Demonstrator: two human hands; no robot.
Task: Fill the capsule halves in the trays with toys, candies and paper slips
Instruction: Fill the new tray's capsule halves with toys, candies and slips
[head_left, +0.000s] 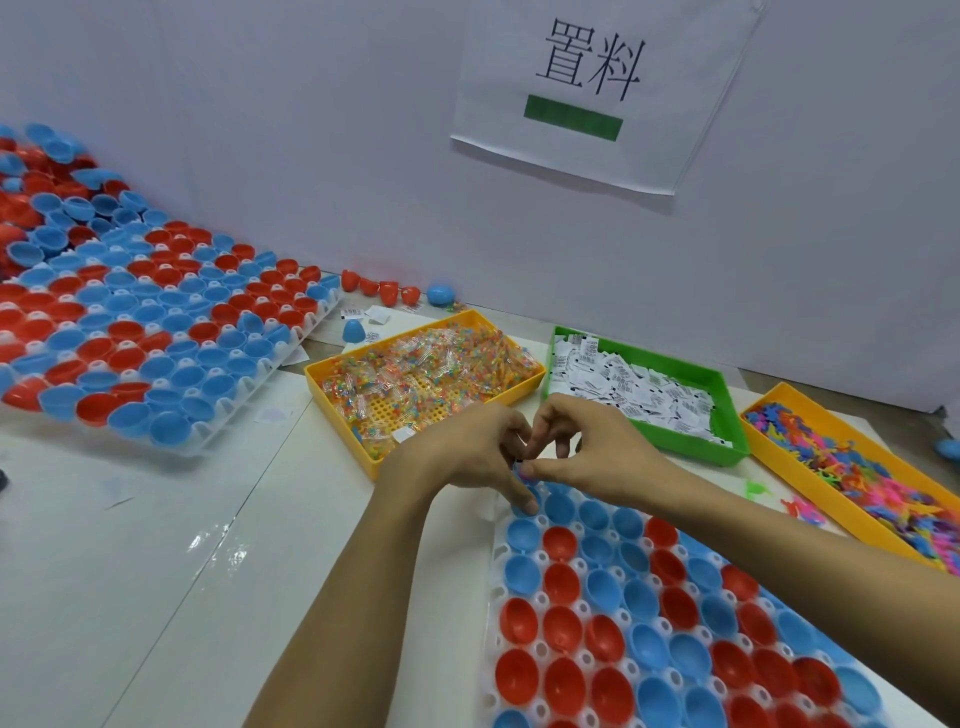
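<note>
Hands meet at frame centre: left hand (470, 457) and right hand (587, 449), fingers curled, something small pinched between them, seemingly a paper slip, above the white tray (506, 571) at lower right. Fumbled, it could be dropped beside the far-corner capsule halves (558, 506).

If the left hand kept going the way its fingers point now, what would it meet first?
The left hand points right, toward the right hand, whose fingertips it already nearly touches above the near tray. That hand would likely come first; depth between them is unclear.
</note>
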